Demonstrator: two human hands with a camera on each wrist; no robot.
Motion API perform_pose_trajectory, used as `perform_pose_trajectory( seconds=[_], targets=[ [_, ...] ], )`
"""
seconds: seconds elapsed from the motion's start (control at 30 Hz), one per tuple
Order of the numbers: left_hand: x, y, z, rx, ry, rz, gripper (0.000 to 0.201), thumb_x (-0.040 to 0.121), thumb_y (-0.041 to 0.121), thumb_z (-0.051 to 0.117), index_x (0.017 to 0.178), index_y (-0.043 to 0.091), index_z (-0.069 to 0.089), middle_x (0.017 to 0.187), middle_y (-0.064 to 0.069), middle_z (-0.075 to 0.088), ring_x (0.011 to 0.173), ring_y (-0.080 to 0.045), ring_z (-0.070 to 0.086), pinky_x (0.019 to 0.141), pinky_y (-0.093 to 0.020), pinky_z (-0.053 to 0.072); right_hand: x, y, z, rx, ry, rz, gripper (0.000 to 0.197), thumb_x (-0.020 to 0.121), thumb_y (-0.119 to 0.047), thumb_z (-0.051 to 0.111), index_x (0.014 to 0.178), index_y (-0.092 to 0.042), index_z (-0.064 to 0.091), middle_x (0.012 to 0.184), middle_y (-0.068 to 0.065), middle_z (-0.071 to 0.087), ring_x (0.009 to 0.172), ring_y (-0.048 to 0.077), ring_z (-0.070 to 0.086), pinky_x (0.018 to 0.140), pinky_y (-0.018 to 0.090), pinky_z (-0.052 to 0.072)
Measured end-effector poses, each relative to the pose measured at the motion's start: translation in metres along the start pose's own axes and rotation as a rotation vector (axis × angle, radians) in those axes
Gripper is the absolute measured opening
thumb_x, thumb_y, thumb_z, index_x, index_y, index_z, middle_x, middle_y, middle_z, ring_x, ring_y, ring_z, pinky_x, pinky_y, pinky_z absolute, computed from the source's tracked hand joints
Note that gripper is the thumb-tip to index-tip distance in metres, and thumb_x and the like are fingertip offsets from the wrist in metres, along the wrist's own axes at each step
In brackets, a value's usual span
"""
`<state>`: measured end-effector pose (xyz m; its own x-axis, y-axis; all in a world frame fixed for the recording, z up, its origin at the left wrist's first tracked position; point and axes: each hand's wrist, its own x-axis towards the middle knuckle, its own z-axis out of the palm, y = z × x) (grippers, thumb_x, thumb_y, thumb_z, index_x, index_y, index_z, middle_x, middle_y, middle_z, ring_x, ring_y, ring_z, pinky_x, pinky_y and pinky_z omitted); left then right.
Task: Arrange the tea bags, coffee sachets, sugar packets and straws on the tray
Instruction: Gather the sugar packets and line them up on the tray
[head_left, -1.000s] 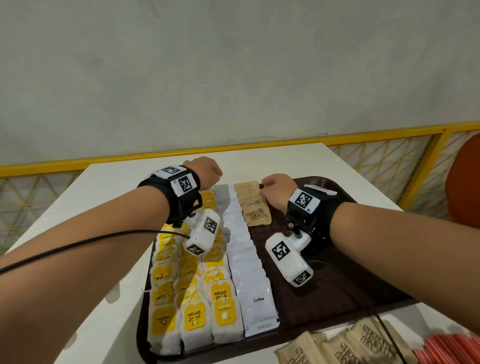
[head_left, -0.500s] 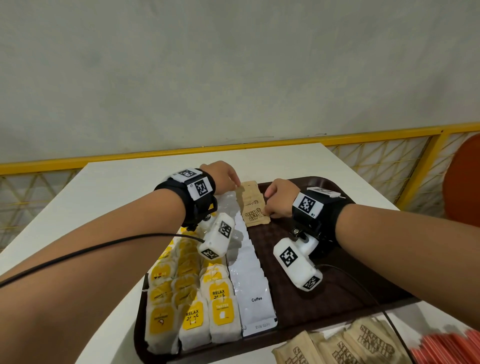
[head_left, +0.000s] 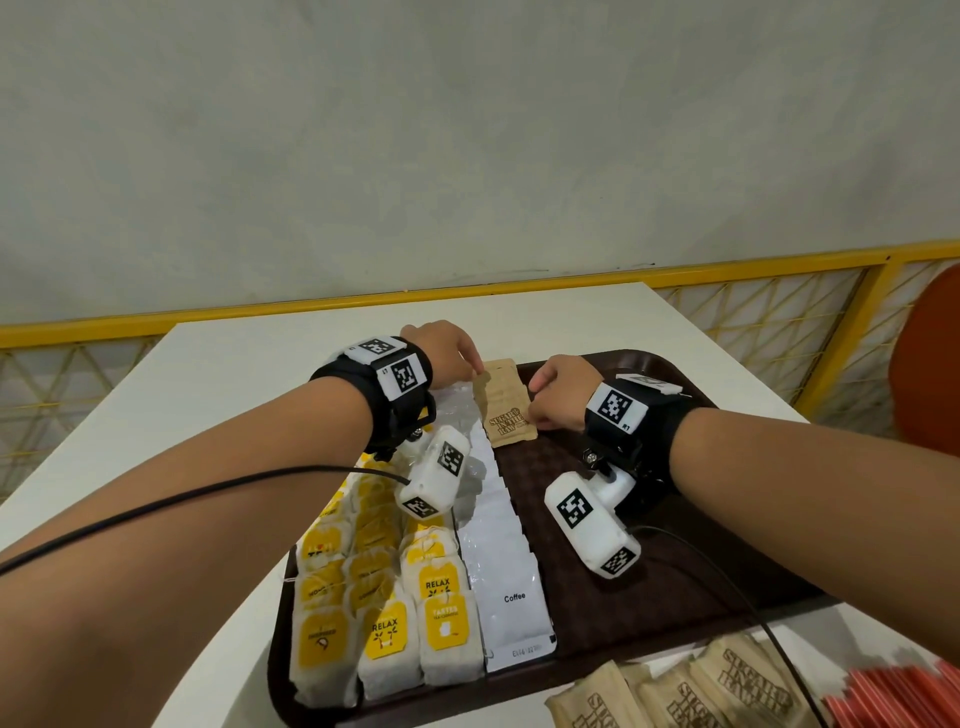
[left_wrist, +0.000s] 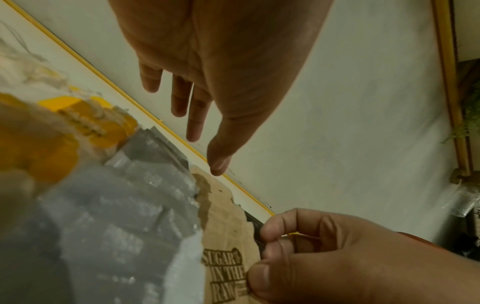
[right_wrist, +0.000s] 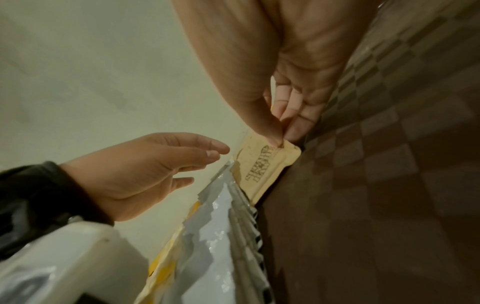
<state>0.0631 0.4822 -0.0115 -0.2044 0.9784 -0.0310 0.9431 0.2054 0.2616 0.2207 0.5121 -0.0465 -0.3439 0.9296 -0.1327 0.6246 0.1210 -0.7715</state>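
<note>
Brown waffle-textured tray (head_left: 675, 582) on white table (head_left: 223, 395). Right hand (head_left: 558, 392) pinches kraft-paper sugar packets (head_left: 506, 410), printed "SUGAR IN THE RAW", stacked at far end of tray. Left hand (head_left: 447, 353) relaxed, fingers straight, just above packets. Beside them: glossy white "Coffee" sachets (head_left: 506, 587), yellow-tagged "RELAX" tea bags (head_left: 384, 623). Loose sugar packets (head_left: 691, 691) and red straws (head_left: 898, 701) off tray, near edge.
</note>
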Motion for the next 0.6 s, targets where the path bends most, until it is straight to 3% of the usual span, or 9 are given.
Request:
perform_pose_trajectory(
  seconds=[0.2,0.3,0.47,0.53,0.6],
  targets=[
    [0.002,-0.002,0.001,-0.005,0.01,-0.005,0.011,0.091,0.03,0.06,0.095,0.028,0.071,0.123,0.002,0.059,0.116,-0.018,0.052,0.096,-0.03,0.034,0.001,0.003,0.001,0.048,-0.002,0.021,0.028,0.072,0.009,0.069,0.072,-0.014,0.053,0.078,0.011,0.062,0.087,0.033,0.07,0.082,0.048,0.057],
    [0.002,-0.003,0.003,-0.009,0.015,-0.001,0.009,0.091,0.029,0.061,0.092,0.028,0.07,0.123,0.003,0.06,0.116,-0.017,0.052,0.098,-0.031,0.034,0.002,0.004,0.0,0.029,-0.005,0.025,0.027,0.074,0.005,0.07,0.062,-0.012,0.052,0.075,0.014,0.063,0.086,0.034,0.07,0.082,0.047,0.057],
    [-0.011,-0.007,-0.006,-0.109,0.047,0.017,0.01,0.09,0.023,0.062,0.088,0.03,0.068,0.13,0.001,0.057,0.12,-0.019,0.052,0.098,-0.031,0.04,-0.002,0.004,-0.014,0.042,-0.044,0.056,0.02,0.081,-0.009,0.069,0.067,-0.013,0.056,0.076,0.008,0.064,0.072,0.02,0.062,0.081,0.037,0.057],
    [-0.026,-0.005,-0.015,-0.192,0.066,0.055,0.012,0.09,0.018,0.061,0.09,0.027,0.068,0.125,-0.001,0.06,0.115,-0.017,0.054,0.095,-0.028,0.043,-0.019,0.0,-0.027,0.143,-0.079,0.055,0.017,0.083,-0.007,0.068,0.072,-0.013,0.056,0.066,0.004,0.059,0.066,0.016,0.058,0.075,0.032,0.054],
    [-0.051,0.001,-0.024,-0.281,0.072,0.119,0.013,0.09,0.014,0.061,0.094,0.021,0.07,0.109,-0.001,0.064,0.099,-0.014,0.057,0.082,-0.024,0.043,-0.05,-0.007,-0.042,0.223,-0.185,0.03,0.016,0.085,-0.002,0.066,0.077,-0.012,0.056,0.056,0.003,0.052,0.062,0.014,0.055,0.07,0.028,0.05]
  ],
)
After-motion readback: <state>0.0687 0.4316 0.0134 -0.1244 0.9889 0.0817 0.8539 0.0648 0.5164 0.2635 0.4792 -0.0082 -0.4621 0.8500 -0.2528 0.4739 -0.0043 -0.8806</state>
